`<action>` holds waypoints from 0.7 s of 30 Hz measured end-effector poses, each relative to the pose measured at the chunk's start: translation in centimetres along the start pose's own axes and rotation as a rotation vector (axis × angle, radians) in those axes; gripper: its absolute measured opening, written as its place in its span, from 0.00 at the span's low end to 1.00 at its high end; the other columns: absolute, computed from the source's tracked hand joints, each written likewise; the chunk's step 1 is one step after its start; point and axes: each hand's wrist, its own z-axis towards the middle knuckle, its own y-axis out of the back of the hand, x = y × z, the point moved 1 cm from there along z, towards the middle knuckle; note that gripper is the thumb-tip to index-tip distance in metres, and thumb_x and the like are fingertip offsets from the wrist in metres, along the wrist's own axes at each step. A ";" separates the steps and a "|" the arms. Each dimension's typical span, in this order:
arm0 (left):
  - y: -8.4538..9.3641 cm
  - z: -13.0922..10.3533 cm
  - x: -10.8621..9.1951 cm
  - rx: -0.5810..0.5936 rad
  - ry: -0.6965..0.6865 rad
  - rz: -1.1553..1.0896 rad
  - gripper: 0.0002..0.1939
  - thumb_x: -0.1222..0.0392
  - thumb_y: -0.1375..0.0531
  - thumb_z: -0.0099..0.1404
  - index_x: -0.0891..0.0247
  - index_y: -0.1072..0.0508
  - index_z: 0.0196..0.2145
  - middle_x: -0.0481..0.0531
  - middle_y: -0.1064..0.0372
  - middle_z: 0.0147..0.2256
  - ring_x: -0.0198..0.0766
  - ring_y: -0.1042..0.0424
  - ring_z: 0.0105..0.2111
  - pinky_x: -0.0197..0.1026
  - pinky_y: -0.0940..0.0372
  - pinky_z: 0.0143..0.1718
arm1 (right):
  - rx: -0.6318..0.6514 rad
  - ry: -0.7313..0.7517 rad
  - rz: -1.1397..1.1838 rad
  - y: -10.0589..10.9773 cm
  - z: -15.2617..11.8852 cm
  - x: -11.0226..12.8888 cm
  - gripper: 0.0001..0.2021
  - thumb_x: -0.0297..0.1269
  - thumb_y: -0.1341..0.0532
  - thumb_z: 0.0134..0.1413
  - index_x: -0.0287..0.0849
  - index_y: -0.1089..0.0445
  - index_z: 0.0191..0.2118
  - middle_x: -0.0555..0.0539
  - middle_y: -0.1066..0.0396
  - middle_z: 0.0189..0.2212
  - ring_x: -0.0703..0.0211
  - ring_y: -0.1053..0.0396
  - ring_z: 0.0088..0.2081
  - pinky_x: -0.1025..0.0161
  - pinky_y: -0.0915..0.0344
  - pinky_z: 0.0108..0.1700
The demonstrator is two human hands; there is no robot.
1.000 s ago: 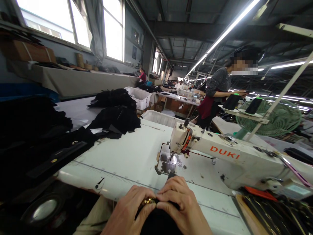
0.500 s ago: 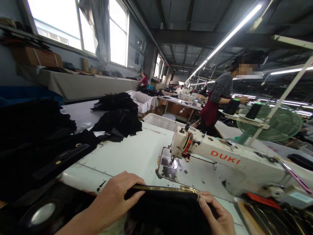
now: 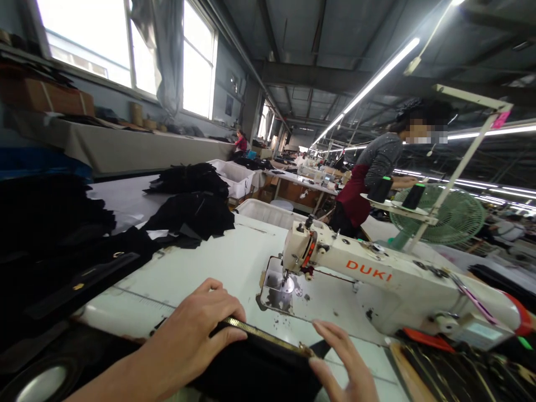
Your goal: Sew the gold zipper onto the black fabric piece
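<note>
My left hand (image 3: 203,321) pinches the left end of a black fabric pouch (image 3: 255,365) along its top edge, thumb in front and fingers behind. A gold-toothed zipper (image 3: 268,336) runs along that edge, slanting down to the right. At the zipper's right end, my right hand (image 3: 349,371) has thumb and index finger apart, with the thumb at the pouch's corner. A dark fabric tip shows between those two fingers. The pouch's lower part drops out of view. Beyond the hands stands a white sewing machine (image 3: 335,268) lettered DUKI, its needle area apart from the pouch.
Black fabric pieces (image 3: 192,215) lie stacked on the left of the white table (image 3: 209,262). A wooden tray (image 3: 404,371) with zippered pieces is at lower right. Thread cones (image 3: 381,190) and a green fan (image 3: 444,215) stand behind the machine, near a co-worker (image 3: 360,184).
My right thumb and index finger have parted at the zipper's end, where they were closed on it. The pouch's right end has dropped and shifted left. The whole view has shifted slightly.
</note>
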 end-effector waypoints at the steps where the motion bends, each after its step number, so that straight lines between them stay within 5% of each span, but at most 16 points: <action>1: -0.1 0.3 -0.6 0.050 -0.021 0.010 0.04 0.62 0.36 0.61 0.56 0.29 0.30 0.40 0.27 0.29 0.36 0.32 0.33 0.41 0.44 0.45 | 0.099 0.097 -0.028 -0.7 0.6 1.4 0.22 0.54 0.32 0.51 0.55 0.27 0.51 0.48 0.30 0.50 0.51 0.32 0.52 0.65 0.36 0.55; 2: -0.2 0.6 -1.1 0.085 -0.045 0.019 0.05 0.64 0.36 0.61 0.57 0.29 0.30 0.40 0.28 0.29 0.35 0.32 0.32 0.42 0.44 0.46 | 0.246 0.174 -0.030 -1.6 1.2 2.6 0.24 0.53 0.31 0.50 0.55 0.29 0.53 0.48 0.29 0.49 0.53 0.31 0.50 0.67 0.35 0.53; 4: -0.4 1.0 -1.8 0.090 -0.073 0.015 0.06 0.67 0.36 0.60 0.58 0.29 0.29 0.40 0.28 0.28 0.34 0.32 0.31 0.43 0.45 0.48 | 0.325 0.193 0.026 -3.2 2.1 4.5 0.12 0.50 0.36 0.59 0.53 0.24 0.45 0.51 0.26 0.37 0.59 0.28 0.39 0.71 0.34 0.43; 6: -0.3 1.1 -1.7 0.032 -0.005 -0.053 0.09 0.65 0.34 0.56 0.56 0.28 0.33 0.41 0.28 0.31 0.36 0.30 0.34 0.41 0.43 0.47 | 0.310 0.111 0.076 -4.4 2.5 5.3 0.12 0.50 0.40 0.62 0.51 0.23 0.38 0.52 0.29 0.29 0.61 0.30 0.32 0.70 0.37 0.35; 10: 0.3 1.0 -0.4 -0.001 0.293 -0.299 0.39 0.57 0.27 0.45 0.51 0.36 0.54 0.40 0.27 0.36 0.38 0.28 0.36 0.35 0.39 0.38 | 0.278 -0.101 0.208 -5.6 2.1 4.0 0.22 0.62 0.38 0.54 0.48 0.22 0.30 0.51 0.33 0.24 0.59 0.35 0.29 0.66 0.43 0.32; 15: 0.4 1.1 -0.9 0.098 0.407 -0.370 0.08 0.56 0.36 0.56 0.59 0.26 0.34 0.42 0.25 0.29 0.38 0.27 0.33 0.34 0.38 0.35 | 0.347 -0.242 0.363 -6.4 1.4 2.1 0.25 0.64 0.37 0.50 0.44 0.22 0.29 0.50 0.37 0.22 0.60 0.40 0.27 0.65 0.46 0.30; 19: 0.1 1.4 -1.4 0.152 0.400 -0.377 0.05 0.57 0.36 0.56 0.60 0.24 0.29 0.42 0.25 0.28 0.37 0.28 0.31 0.33 0.40 0.32 | 0.338 0.003 0.328 -6.1 2.0 3.8 0.13 0.48 0.35 0.55 0.48 0.26 0.43 0.49 0.30 0.37 0.58 0.34 0.37 0.67 0.39 0.39; 21: -0.1 1.5 -1.1 0.168 0.400 -0.344 0.07 0.56 0.36 0.55 0.62 0.26 0.27 0.41 0.27 0.26 0.36 0.30 0.29 0.33 0.42 0.30 | 0.256 0.083 0.268 -6.1 2.3 5.1 0.09 0.40 0.36 0.56 0.49 0.28 0.43 0.51 0.31 0.36 0.60 0.34 0.37 0.68 0.39 0.40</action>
